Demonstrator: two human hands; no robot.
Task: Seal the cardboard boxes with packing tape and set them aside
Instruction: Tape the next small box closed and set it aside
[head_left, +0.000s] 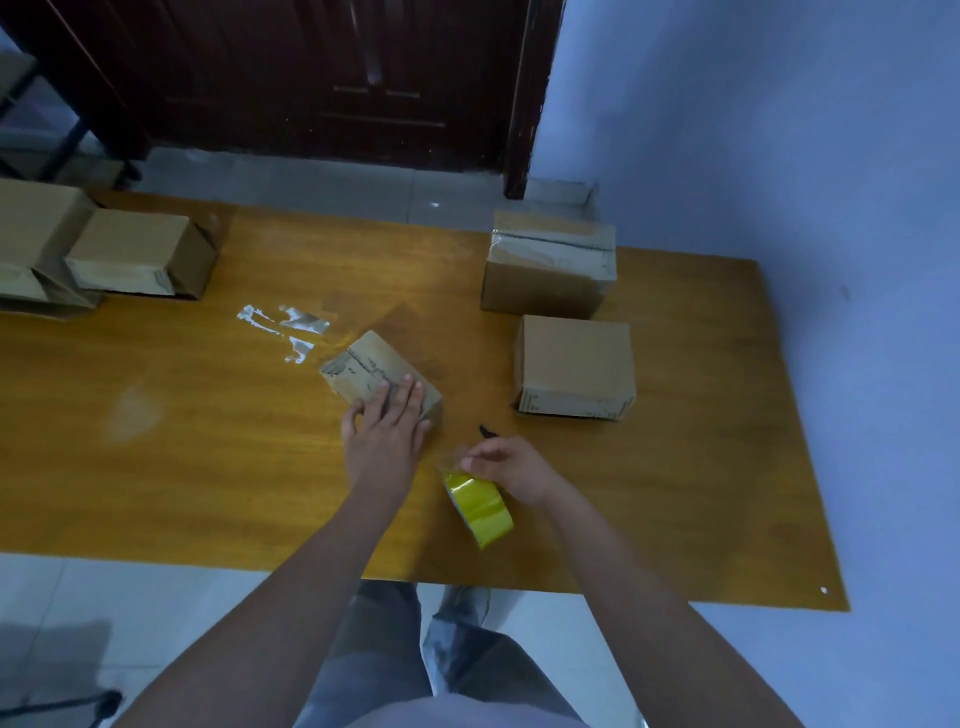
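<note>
A small cardboard box (367, 368) lies at the middle of the wooden table (156, 467), its top covered with clear tape. My left hand (384, 431) rests flat on the box's near end, fingers spread. My right hand (511, 467) holds a yellow roll of packing tape (480, 506) just right of the box, above the table. A small dark tool tip (485, 430) shows beyond my right hand; I cannot tell what it is.
Two closed boxes stand at the right: a taped one (550, 265) at the back and a plain one (574, 364) nearer. Several boxes (130, 252) sit at the far left. Scraps of clear tape (291, 327) stick to the table. A dark door (311, 78) is behind.
</note>
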